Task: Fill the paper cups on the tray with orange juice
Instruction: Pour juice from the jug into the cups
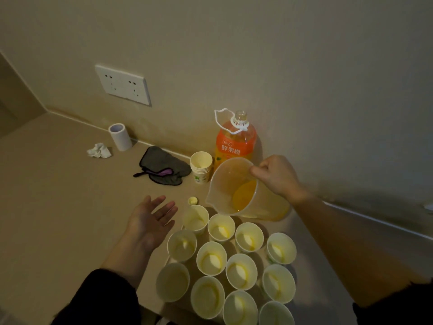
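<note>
Right hand [278,177] fingers [255,171] gripping jug [225,184] at far rim, left hand [152,219] beside cups [212,258]

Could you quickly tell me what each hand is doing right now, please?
Left hand: open, fingers straight, holding nothing.
Right hand: grips the tilted pitcher.

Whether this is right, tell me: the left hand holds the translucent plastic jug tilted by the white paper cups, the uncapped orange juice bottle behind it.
Wrong hand: the head view shows the right hand holding the translucent plastic jug, tilted by the white paper cups, the uncapped orange juice bottle behind it. The left hand is open, empty.
</note>
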A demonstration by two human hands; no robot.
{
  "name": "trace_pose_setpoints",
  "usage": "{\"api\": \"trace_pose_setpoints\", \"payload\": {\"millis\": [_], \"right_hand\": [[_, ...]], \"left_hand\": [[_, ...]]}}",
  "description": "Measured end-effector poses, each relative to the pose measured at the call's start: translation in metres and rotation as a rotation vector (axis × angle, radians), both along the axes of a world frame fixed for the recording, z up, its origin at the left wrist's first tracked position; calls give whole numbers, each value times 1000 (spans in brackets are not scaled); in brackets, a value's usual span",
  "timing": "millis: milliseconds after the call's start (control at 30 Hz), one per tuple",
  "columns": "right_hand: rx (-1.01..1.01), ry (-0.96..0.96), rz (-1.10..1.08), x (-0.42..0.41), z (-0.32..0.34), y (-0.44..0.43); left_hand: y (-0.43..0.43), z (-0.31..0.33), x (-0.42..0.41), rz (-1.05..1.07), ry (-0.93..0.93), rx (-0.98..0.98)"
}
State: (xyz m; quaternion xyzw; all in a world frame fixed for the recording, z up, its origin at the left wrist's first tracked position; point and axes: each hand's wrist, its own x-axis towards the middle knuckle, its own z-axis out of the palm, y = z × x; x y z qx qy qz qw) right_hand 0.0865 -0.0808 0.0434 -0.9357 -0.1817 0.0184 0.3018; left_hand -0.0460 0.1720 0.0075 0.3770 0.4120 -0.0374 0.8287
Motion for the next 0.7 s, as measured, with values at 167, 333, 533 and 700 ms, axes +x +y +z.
{"api": "trace_pose_setpoints", "payload": {"millis": [167, 333, 533, 700], "right_hand": [[-81, -12, 14, 5, -9, 6], [-147, -24, 27, 6, -14, 9], [-182, -45, 57, 7, -15, 14], [-204, -18, 64, 5, -12, 20]], "left_hand": [[0, -7, 1, 0, 16, 24], [0, -11, 4, -22, 27, 48], [1, -21, 6, -91, 78, 113], [5, -31, 7, -128, 112, 149]]}}
